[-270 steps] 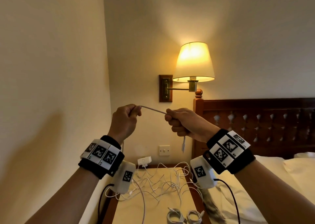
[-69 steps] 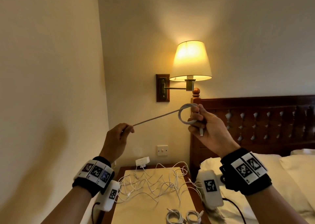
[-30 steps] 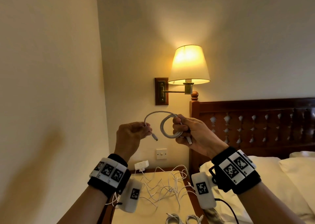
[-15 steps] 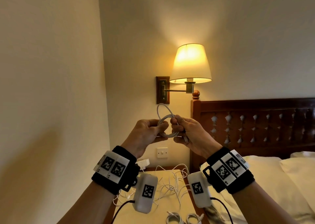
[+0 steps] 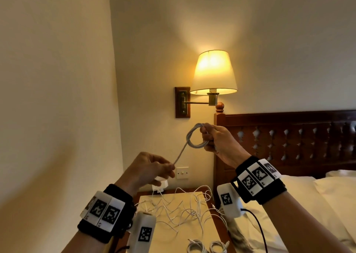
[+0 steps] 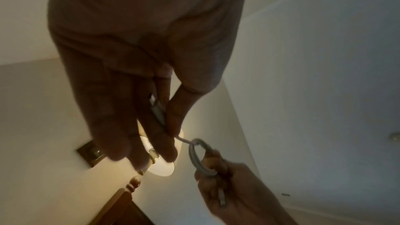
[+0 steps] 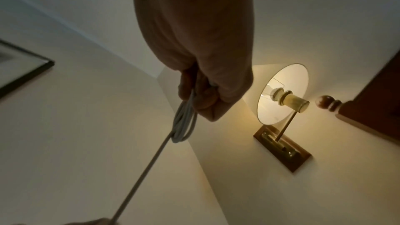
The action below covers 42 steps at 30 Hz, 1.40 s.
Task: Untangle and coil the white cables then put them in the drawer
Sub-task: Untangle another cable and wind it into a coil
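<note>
Up in front of the wall lamp [image 5: 213, 73], the right hand [image 5: 217, 140] has its fingers curled around a small coil [image 5: 194, 138] of white cable, a few loops stacked and pinched together, while the left hand [image 5: 149, 169], lower down, pinches the free end [image 5: 180, 153] between thumb and fingertips, the plug [image 6: 156, 107] tucked just inside the fingers. That tail runs straight and taut between the two hands. It looks light, thin and limp with a bit of spring, so the loops will likely pop open unless held where they cross. Best hold: the crossing, not the plug. Below, a tangle of cables [image 5: 181, 208] sprawls on the counter [image 5: 173, 239], two finished coils [image 5: 208, 247] at its near edge; no drawer in sight.
</note>
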Each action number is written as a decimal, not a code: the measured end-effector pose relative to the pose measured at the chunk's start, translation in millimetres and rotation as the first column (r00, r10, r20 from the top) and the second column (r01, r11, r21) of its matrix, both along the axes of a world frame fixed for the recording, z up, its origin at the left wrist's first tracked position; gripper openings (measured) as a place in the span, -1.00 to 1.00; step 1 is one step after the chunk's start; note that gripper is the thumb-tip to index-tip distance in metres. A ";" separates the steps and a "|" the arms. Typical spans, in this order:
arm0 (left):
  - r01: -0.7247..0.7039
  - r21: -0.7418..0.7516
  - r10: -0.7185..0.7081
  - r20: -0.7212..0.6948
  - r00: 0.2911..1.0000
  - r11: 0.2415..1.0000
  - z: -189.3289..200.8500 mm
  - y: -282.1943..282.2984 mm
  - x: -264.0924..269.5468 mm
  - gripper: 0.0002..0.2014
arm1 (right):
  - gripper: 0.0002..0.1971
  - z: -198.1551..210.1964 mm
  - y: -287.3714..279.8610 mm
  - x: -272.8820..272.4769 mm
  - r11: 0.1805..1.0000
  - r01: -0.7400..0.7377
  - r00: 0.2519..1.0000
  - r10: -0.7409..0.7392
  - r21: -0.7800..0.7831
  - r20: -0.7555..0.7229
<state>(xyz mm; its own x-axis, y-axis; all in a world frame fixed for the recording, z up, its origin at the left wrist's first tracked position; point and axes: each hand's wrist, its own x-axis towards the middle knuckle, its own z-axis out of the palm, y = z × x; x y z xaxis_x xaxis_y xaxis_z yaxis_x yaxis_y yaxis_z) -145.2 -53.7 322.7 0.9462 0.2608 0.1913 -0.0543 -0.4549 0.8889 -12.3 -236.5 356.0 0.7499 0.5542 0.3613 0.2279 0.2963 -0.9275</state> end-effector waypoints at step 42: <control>0.067 -0.606 0.180 0.338 0.924 0.793 13.2 -53.1 30.8 -0.66 | -0.62 -57.6 12.2 -49.9 0.891 0.123 0.971 -0.017 0.438 -0.239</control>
